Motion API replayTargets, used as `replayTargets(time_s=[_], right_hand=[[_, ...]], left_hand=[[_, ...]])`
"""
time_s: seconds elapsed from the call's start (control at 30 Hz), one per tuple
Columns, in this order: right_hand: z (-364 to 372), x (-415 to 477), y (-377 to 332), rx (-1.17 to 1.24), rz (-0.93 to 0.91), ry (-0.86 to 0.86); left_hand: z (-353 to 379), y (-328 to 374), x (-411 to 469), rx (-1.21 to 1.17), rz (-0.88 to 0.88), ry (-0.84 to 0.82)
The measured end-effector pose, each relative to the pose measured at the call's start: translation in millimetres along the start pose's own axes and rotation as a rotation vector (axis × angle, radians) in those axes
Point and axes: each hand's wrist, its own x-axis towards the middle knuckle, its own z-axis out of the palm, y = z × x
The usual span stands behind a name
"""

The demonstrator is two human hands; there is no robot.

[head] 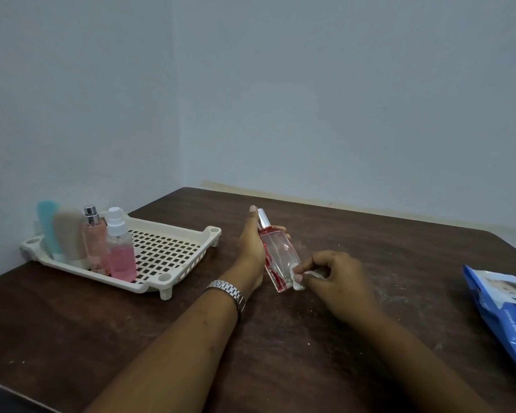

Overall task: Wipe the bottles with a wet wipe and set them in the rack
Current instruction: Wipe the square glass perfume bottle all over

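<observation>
My left hand [250,245] grips a clear rectangular bottle [277,254] with red streaks and a silver cap, tilted above the table's middle. My right hand [331,278] pinches a small white wet wipe [300,280] against the bottle's lower end. The cream perforated rack [167,254] stands at the left. Along the rack's left side stand a blue tube [49,228], a beige tube [70,234], a pale pink spray bottle [95,242] with a silver cap and a pink-liquid spray bottle [120,248] with a white cap.
A blue wet-wipe pack [507,311] lies at the table's right edge. The dark wooden table [280,353] sits in a corner, with walls behind and to the left. A metal watch [228,292] is on my left wrist.
</observation>
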Motion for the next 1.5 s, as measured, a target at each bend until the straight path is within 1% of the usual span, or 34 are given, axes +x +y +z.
replayTargets(time_s=[0.1, 0.17, 0.33, 0.4, 0.5, 0.57, 0.63, 0.73, 0.83, 0.97, 1.0, 1.07, 1.17, 1.27, 1.33, 1.4, 1.5], right_hand=[[3, -3, -8, -0.053, -0.14, -0.032], [4, -2, -9, -0.069, -0.18, -0.046], [-4, 3, 3, 0.036, -0.057, 0.026], [-2, 2, 4, 0.037, -0.071, 0.031], [1, -1, -2, 0.018, -0.143, -0.045], [-2, 0, -2, 0.008, -0.142, -0.075], [-5, 3, 1, 0.031, -0.088, -0.047], [-2, 7, 5, 0.068, -0.011, 0.051], [8, 8, 2, 0.064, -0.066, 0.124], [10, 3, -4, -0.073, -0.227, 0.052], [8, 2, -4, -0.097, -0.232, 0.036], [2, 2, 1, -0.076, -0.179, 0.028], [0, 8, 10, -0.034, -0.081, 0.073], [5, 10, 6, -0.05, -0.113, 0.107], [8, 7, -1, -0.091, -0.194, 0.081], [7, 3, -5, -0.153, -0.259, 0.018], [0, 2, -2, -0.209, -0.287, -0.085]], left_hand=[[1, 1, 0, -0.004, -0.021, 0.0], [0, 0, 0, 0.004, -0.018, 0.003], [-1, -1, 1, 0.038, 0.01, 0.018], [-1, -1, 1, 0.031, 0.013, 0.015], [-1, -1, -1, 0.018, 0.011, 0.003], [0, -1, -2, 0.006, 0.015, -0.004], [0, 0, -2, 0.008, 0.027, -0.021], [1, 0, -2, 0.0, 0.018, -0.045], [0, -1, 0, -0.011, 0.011, -0.044], [-1, -3, 2, -0.016, 0.005, -0.033], [-1, -2, 1, -0.013, 0.005, -0.032], [-1, -2, 2, 0.01, 0.018, -0.033], [-1, -2, 2, 0.034, 0.037, -0.035], [-2, -2, 3, 0.038, 0.025, -0.02], [-2, -3, 4, 0.024, 0.007, -0.02], [-2, -4, 5, 0.011, 0.002, -0.017], [-1, -3, 4, -0.005, 0.007, -0.01]])
